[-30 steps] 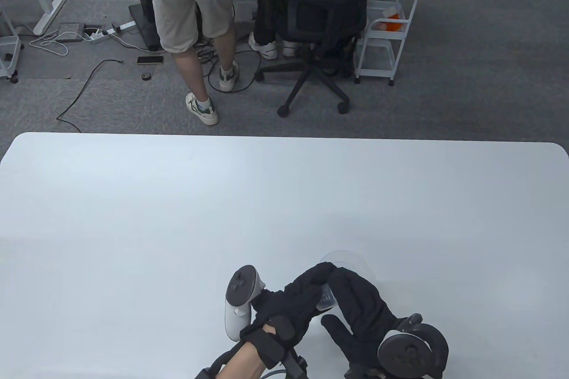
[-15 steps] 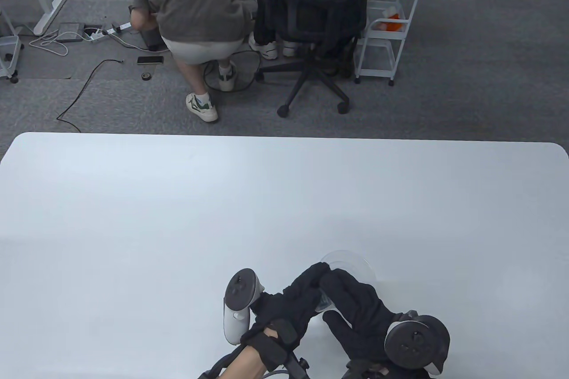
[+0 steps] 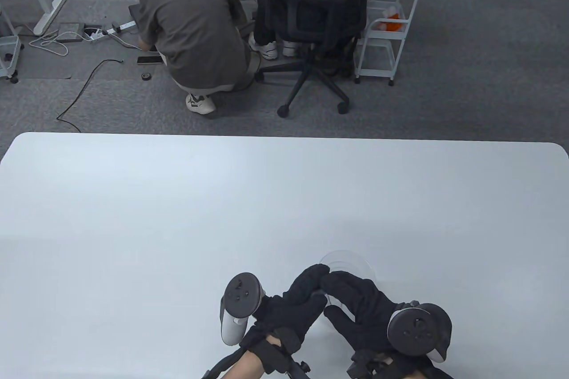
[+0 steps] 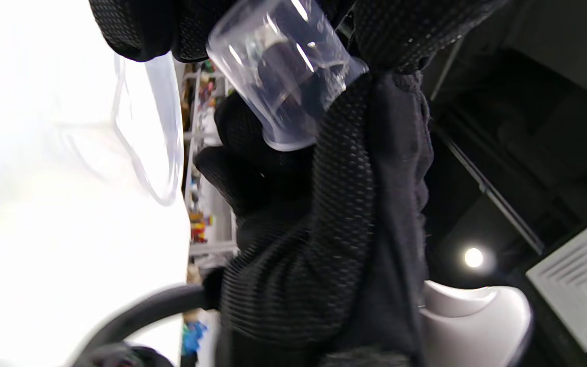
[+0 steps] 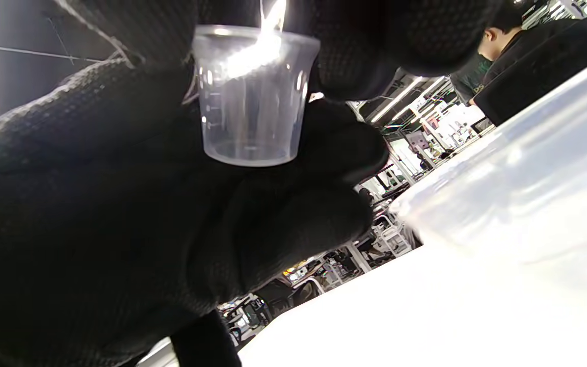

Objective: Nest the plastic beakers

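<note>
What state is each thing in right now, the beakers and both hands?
small beaker: clear, empty, held off the table between both hands.
large beaker: clear, standing on the table, just beyond the hands.
left hand: fingers on the small beaker.
right hand: fingers on the small beaker.

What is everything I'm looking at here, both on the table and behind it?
Small beaker: one, clear plastic, held up between both hands.
Large beaker: one, clear plastic, on the table just beyond the hands.
Table: one, white.
Office chair: one, black, behind the table.
Cart: one, white, right of the chair.
Crouching person: one, grey shirt, left of the chair.
Left hand: black glove, white tracker, on the small beaker.
Right hand: black glove, dark tracker, on the small beaker.
</note>
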{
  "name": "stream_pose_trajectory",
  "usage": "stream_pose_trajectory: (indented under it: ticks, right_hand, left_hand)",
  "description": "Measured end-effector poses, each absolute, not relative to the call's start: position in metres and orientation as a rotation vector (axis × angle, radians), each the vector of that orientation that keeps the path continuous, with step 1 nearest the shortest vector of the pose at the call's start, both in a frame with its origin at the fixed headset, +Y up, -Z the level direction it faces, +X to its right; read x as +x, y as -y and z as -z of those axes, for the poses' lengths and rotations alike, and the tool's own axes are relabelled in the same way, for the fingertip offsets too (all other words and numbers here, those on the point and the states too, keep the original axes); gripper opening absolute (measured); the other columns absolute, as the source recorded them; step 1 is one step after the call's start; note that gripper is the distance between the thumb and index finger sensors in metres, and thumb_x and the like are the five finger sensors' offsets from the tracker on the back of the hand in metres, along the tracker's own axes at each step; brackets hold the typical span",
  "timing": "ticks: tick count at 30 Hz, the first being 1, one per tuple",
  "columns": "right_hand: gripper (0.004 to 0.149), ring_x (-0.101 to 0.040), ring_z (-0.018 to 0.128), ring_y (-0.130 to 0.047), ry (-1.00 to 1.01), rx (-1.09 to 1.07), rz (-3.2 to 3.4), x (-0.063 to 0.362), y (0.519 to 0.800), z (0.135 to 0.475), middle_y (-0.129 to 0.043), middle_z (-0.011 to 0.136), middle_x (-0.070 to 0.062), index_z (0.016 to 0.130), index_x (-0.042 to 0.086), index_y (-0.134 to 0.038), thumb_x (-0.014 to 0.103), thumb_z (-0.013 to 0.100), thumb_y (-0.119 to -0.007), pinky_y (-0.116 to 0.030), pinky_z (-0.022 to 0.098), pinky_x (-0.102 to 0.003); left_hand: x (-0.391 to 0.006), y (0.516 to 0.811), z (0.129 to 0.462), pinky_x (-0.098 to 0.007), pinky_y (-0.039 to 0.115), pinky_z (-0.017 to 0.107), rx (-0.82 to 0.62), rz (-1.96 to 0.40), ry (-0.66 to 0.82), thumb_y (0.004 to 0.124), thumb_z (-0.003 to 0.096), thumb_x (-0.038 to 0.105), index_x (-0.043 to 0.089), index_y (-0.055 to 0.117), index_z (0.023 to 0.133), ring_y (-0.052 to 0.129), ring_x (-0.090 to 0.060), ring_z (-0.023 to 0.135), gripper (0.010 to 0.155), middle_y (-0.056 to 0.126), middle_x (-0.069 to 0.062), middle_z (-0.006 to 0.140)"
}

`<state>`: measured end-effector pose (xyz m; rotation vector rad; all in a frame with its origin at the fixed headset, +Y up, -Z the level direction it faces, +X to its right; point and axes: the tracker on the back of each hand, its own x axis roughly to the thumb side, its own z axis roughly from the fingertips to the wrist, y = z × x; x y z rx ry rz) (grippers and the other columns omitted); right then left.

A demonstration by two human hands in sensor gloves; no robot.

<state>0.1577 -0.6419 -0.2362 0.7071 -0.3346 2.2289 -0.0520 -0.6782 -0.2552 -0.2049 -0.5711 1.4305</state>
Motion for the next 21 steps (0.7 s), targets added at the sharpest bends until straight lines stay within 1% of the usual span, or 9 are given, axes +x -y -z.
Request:
stream_pose_trajectory:
  ticks: [7,10,13,16,21]
  right_hand:
    - [0.057,-0.037,0.073,-0.081,0.419,0.608,-2.401,0.168,0.635,0.247,-0.071,0.100,-0.019,0.099,0.018,-0.059,0.042,0.050,-0.077,-0.072,0.051,-0.048]
    - [0.057,-0.037,0.073,-0.081,0.397,0.571,-2.496,0.169,0.636,0.253,-0.071,0.100,-0.019,0.098,0.017,-0.060,0.042,0.050,-0.077,-0.072,0.051,-0.048]
    - [0.058,-0.037,0.072,-0.082,0.385,0.527,-2.614,0.167,0.638,0.258,-0.072,0.100,-0.020,0.098,0.017,-0.060,0.042,0.049,-0.078,-0.073,0.051,-0.048]
    - [0.058,-0.038,0.073,-0.081,0.339,0.504,-2.750,0.163,0.641,0.262,-0.071,0.100,-0.020,0.098,0.017,-0.060,0.042,0.049,-0.078,-0.072,0.051,-0.049]
    - [0.060,-0.039,0.074,-0.080,0.303,0.461,-2.865,0.156,0.648,0.267,-0.070,0.101,-0.020,0.099,0.015,-0.058,0.041,0.049,-0.078,-0.071,0.052,-0.050]
  left_hand:
    - [-0.069,0.676,0.257,-0.059,0.063,0.067,-0.007,-1.098,0.518,0.067,0.0501,0.043,0.013,0.051,0.105,0.058,-0.051,0.101,0.065,0.041,-0.020,0.112]
    - [-0.072,0.680,0.257,-0.060,0.062,0.066,0.073,-0.936,0.482,0.068,0.0495,0.043,0.014,0.053,0.105,0.058,-0.051,0.101,0.064,0.042,-0.020,0.112]
    - [-0.073,0.684,0.258,-0.061,0.062,0.067,0.120,-0.780,0.462,0.068,0.0492,0.043,0.014,0.053,0.104,0.059,-0.050,0.101,0.064,0.043,-0.019,0.112]
    - [-0.073,0.688,0.259,-0.061,0.061,0.067,0.133,-0.718,0.449,0.068,0.0489,0.043,0.015,0.054,0.104,0.059,-0.050,0.101,0.064,0.043,-0.019,0.112]
    - [-0.075,0.692,0.260,-0.061,0.061,0.067,0.131,-0.714,0.438,0.068,0.0488,0.043,0.014,0.055,0.104,0.058,-0.051,0.101,0.064,0.044,-0.020,0.111]
